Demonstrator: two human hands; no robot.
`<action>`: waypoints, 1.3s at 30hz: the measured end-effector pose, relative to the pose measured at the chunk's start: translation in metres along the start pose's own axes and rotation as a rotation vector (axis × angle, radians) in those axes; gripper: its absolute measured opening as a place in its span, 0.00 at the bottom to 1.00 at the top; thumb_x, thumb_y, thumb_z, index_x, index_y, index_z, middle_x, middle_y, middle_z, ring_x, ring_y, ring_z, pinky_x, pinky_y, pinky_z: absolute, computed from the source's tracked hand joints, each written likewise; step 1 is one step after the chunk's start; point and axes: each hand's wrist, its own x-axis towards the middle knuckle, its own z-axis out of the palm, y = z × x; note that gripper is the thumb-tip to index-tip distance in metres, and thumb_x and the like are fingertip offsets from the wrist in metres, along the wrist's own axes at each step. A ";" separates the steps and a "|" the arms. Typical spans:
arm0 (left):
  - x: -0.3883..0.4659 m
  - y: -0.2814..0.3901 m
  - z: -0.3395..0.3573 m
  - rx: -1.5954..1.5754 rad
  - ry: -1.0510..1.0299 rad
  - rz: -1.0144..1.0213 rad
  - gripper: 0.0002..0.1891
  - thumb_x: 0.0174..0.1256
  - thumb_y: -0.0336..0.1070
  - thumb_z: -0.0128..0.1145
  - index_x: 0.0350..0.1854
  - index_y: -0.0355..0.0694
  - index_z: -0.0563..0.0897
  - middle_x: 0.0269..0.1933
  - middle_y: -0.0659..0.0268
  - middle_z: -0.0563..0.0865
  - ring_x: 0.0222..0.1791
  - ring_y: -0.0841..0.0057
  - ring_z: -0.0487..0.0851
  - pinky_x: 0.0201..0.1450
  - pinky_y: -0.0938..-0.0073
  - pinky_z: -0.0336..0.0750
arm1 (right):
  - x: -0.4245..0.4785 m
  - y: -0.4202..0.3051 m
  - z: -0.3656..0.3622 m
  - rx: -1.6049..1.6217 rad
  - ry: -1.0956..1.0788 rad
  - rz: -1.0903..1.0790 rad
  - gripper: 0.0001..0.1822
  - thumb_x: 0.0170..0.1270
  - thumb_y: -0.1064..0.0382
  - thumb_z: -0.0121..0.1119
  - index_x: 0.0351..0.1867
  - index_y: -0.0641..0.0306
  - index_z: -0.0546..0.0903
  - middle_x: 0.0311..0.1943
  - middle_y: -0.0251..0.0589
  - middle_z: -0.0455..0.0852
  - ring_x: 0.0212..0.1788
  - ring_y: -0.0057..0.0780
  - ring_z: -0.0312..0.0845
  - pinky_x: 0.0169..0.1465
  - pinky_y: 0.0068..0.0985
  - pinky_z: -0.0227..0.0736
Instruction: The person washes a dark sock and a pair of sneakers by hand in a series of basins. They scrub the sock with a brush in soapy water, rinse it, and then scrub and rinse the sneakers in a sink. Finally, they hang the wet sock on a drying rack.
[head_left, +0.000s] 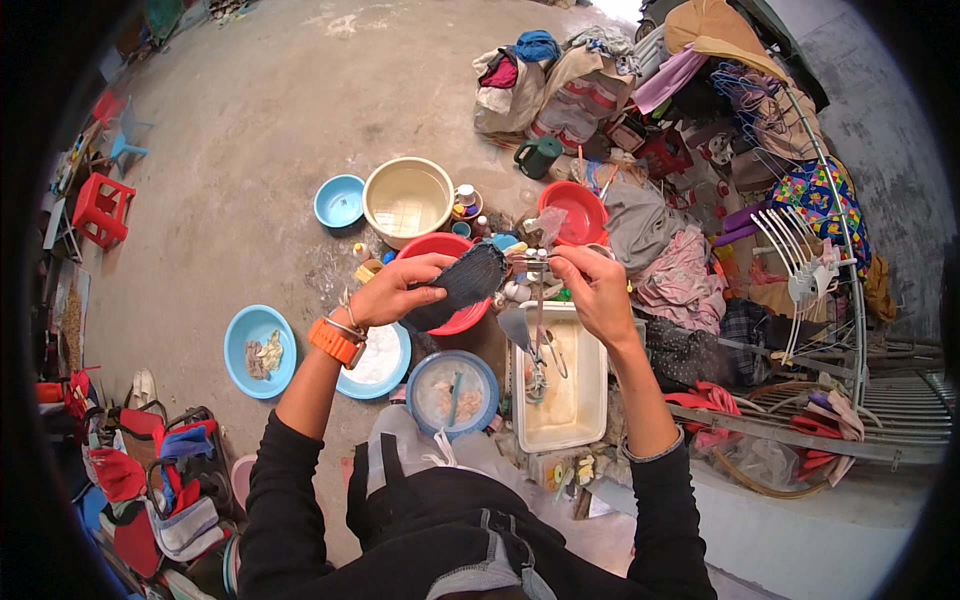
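My left hand (401, 289) grips a dark blue-grey fabric piece (474, 276) with a frayed edge, possibly denim, held up above a red plastic basin (459, 319). At the frayed end of the fabric, my right hand (596, 289) pinches a small shiny metal object (534, 264), whose exact kind I cannot tell. Below it, a metal rod or strap and a grey flap (514, 328) hang over a white rectangular tub (561, 420); how they are attached is unclear. An orange watch (336, 341) is on my left wrist.
Around me stand a cream basin of water (409, 196), a blue basin of white powder or foam (375, 360), a blue basin with cloths (261, 379) and a lidded blue tub (451, 390). Bottles crowd behind my hands. On the right, laundry (675, 277) lies near a metal rack (847, 262).
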 end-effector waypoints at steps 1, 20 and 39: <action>0.002 0.002 -0.001 0.008 -0.009 0.004 0.09 0.60 0.31 0.55 0.40 0.32 0.80 0.55 0.60 0.75 0.53 0.72 0.72 0.56 0.72 0.65 | 0.000 0.001 0.000 -0.008 -0.006 -0.010 0.06 0.58 0.67 0.58 0.34 0.68 0.80 0.20 0.42 0.77 0.23 0.28 0.71 0.29 0.25 0.64; 0.031 0.015 -0.012 0.220 -0.232 -0.039 0.07 0.57 0.27 0.55 0.38 0.31 0.78 0.48 0.59 0.79 0.44 0.72 0.77 0.47 0.71 0.70 | -0.007 0.011 0.001 -0.059 -0.043 -0.030 0.06 0.58 0.66 0.57 0.31 0.68 0.80 0.20 0.45 0.77 0.23 0.35 0.72 0.28 0.28 0.64; 0.064 -0.006 0.082 0.592 0.706 0.243 0.15 0.50 0.25 0.58 0.43 0.37 0.77 0.43 0.57 0.79 0.44 0.57 0.76 0.48 0.65 0.70 | -0.063 0.027 -0.025 0.057 0.073 0.221 0.10 0.63 0.64 0.53 0.35 0.72 0.78 0.23 0.41 0.77 0.24 0.27 0.71 0.29 0.23 0.66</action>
